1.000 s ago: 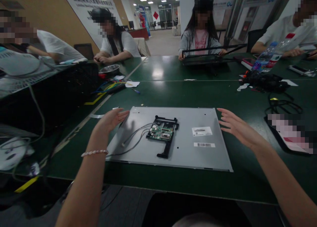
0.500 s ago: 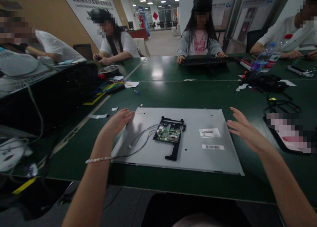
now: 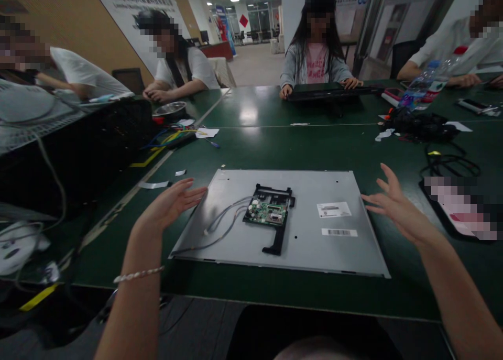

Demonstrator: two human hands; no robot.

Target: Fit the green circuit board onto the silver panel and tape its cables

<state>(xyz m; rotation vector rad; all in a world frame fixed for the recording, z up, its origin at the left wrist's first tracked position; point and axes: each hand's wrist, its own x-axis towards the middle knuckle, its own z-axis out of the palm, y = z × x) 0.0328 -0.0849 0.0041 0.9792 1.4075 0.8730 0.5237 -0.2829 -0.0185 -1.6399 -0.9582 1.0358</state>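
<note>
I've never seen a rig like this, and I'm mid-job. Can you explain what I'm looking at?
There is no robot here: you see a person's bare left hand and right hand. The view comes from one camera worn on that person's head, looking forward and down.

On the green table lies a flat metal panel. On it sit a green circuit board, a black bracket and thin gray cables. Off to the right is a phone.

Both hands are open and grip nothing, one by each side edge of the panel. Whether any fingertip touches it, I can't tell. Across the table, another person has both hands at a black frame.
</note>
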